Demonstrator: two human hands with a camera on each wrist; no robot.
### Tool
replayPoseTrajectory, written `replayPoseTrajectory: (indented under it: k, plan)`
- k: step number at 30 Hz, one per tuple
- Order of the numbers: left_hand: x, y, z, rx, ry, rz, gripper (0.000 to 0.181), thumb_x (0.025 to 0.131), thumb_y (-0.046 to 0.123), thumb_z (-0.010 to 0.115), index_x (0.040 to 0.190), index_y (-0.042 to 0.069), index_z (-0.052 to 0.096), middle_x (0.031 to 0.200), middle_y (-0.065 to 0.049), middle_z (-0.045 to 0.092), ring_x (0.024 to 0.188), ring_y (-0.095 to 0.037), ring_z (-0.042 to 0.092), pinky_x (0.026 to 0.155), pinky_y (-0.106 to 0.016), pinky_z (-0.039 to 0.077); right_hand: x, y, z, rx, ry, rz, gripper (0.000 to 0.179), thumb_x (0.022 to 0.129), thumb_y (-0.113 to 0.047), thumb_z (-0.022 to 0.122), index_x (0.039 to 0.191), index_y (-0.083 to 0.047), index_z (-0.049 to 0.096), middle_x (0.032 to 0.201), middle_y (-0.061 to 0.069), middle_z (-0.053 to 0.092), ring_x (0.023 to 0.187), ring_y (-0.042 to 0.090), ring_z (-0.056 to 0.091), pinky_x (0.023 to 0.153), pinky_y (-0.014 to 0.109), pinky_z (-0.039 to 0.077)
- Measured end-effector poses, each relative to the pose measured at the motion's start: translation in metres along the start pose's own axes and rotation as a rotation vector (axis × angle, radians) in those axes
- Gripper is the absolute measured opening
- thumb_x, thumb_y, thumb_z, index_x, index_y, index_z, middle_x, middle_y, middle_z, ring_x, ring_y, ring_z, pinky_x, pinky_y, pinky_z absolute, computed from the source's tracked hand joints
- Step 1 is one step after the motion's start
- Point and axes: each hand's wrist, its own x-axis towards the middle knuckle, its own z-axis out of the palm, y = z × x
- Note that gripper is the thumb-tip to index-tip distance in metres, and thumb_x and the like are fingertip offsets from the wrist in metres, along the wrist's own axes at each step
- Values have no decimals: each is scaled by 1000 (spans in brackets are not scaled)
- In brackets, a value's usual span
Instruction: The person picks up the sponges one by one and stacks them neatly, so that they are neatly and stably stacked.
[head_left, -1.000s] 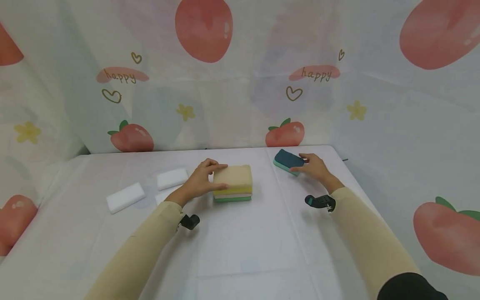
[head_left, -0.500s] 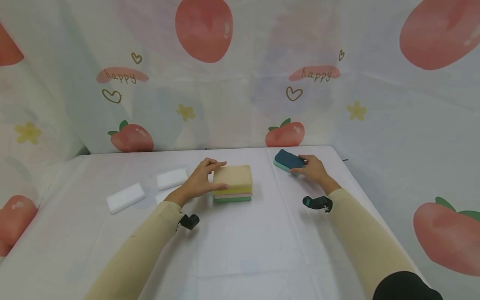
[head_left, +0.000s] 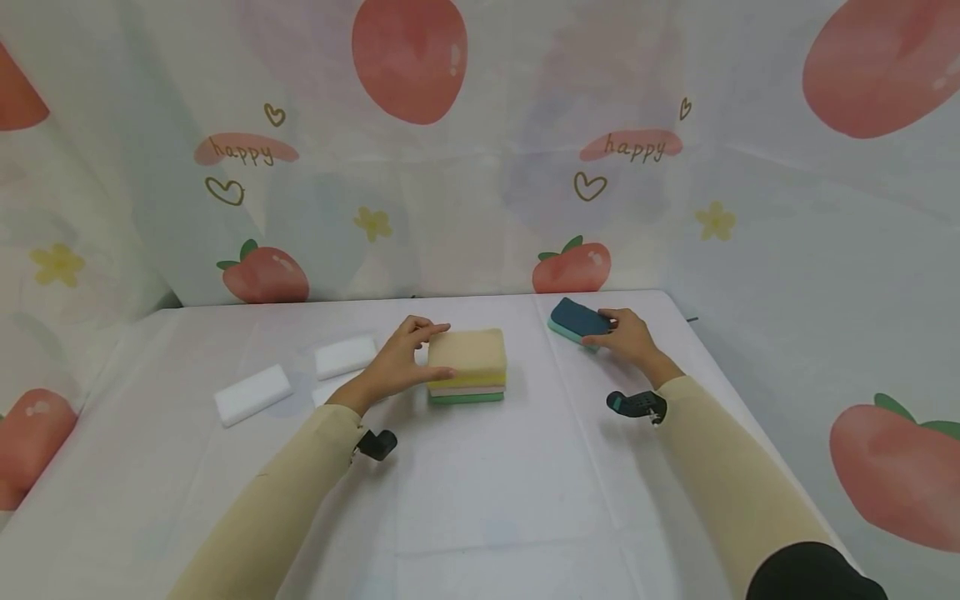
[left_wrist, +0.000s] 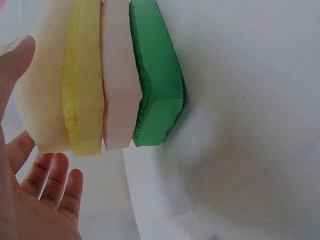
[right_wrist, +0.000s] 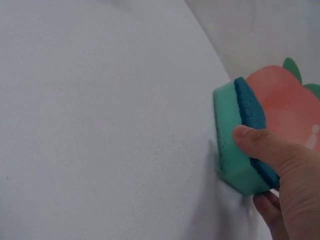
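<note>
A stack of several sponges [head_left: 467, 354] stands on the table's far middle, cream and yellow above, pink [left_wrist: 120, 80] and green [left_wrist: 157, 75] below. My left hand [head_left: 393, 364] spans its left end, thumb along the near side and straight index finger at the far edge. In the left wrist view the other fingers are spread loosely beside the stack. At the far right my right hand [head_left: 632, 340] pinches a scouring sponge [head_left: 579, 320], teal with a dark blue scouring pad, between thumb and fingers. This sponge appears to rest on the table; its far fingers are partly hidden in the right wrist view.
White foam blocks lie left of the stack: one angled block [head_left: 252, 395], another block [head_left: 346, 357] behind it, and a third partly hidden by the left forearm. The white cloth-covered table [head_left: 495, 483] ends at a printed backdrop [head_left: 480, 208].
Very little differs. The right hand and wrist shifted slightly, and the left index finger drew back a touch from the stack's far edge. The sponges stayed where they were.
</note>
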Motion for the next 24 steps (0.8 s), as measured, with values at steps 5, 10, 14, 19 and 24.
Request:
replayPoseTrajectory:
  k: [5, 10, 14, 19, 24]
  plan:
    - [0, 1, 1, -16, -5, -19, 79, 77, 39, 84, 145, 16, 50, 135, -7, 41, 124, -26, 47, 105, -43, 43, 0, 1, -1, -11, -4, -9, 80, 89, -34, 73, 149, 4, 36, 143, 31, 39, 126, 45, 43, 106, 55, 41]
    - [-1, 2, 1, -17, -5, -24, 78, 77, 40, 84, 145, 18, 51, 134, -7, 42, 123, -26, 48, 105, -42, 43, 0, 1, -1, -10, -6, -11, 79, 89, -33, 73, 149, 4, 36, 143, 30, 40, 125, 44, 43, 105, 55, 41]
    - [-1, 1, 1, -19, -4, -18, 78, 77, 40, 84, 144, 18, 51, 135, -7, 41, 122, -26, 48, 104, -43, 43, 1, 1, -1, -10, -7, -5, 79, 88, -34, 73, 149, 2, 37, 143, 29, 39, 125, 43, 43, 105, 55, 42]
    - [-1, 1, 1, -28, -4, -18, 78, 77, 38, 84, 145, 16, 51, 135, -8, 41, 123, -27, 48, 105, -43, 42, -1, -1, -2, -24, -2, -19, 78, 89, -35, 73, 148, 1, 38, 142, 29, 39, 125, 43, 43, 104, 54, 42]
    - [0, 1, 2, -23, -8, -19, 78, 77, 39, 84, 145, 19, 51, 135, -7, 41, 123, -27, 48, 105, -43, 43, -5, -7, -5, -10, -7, -47, 77, 89, -34, 73, 148, 1, 39, 142, 28, 39, 124, 43, 43, 102, 54, 44]
